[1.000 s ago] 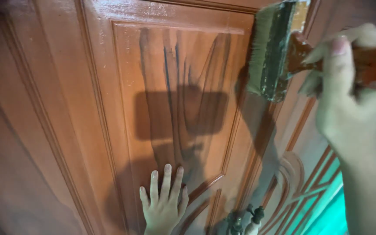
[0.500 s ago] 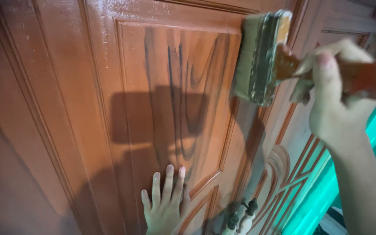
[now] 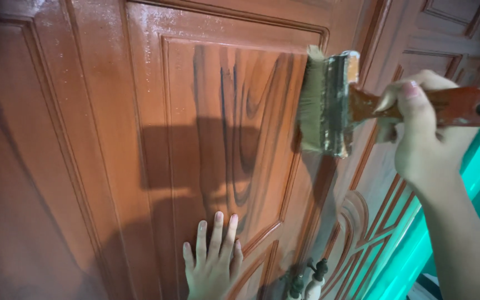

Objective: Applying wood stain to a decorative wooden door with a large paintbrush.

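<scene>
A: Where is the paintbrush [image 3: 334, 103] at this moment?

B: Its wide bristle end lies against the right-hand moulding of the raised panel [image 3: 234, 139] on the wooden door [image 3: 84, 166], high up on the panel. The stained handle runs off to the right.

A: Who holds it?

B: The right hand [image 3: 423, 130]. Its fingers are wrapped tight around the handle just behind the metal band, with the thumb pressed along the top.

A: Has the brush moved?

B: Yes. A second ago it sat higher, with its top cut off by the upper edge of the view. Half a second ago it had dropped a little. It is now lower again and a touch further left on the moulding, and the handle lies nearer to level.

A: And the other hand?

B: The left hand [image 3: 212, 261] rests flat on the lower part of the panel, fingers straight and slightly spread, gripping nothing. It has stayed in much the same spot on the door throughout.

A: Anything else near it?

B: Dark door handles [image 3: 306, 280] show just to its right, at the bottom edge. A turquoise surface [image 3: 406, 261] shows beyond the door's carved edge on the right.
</scene>
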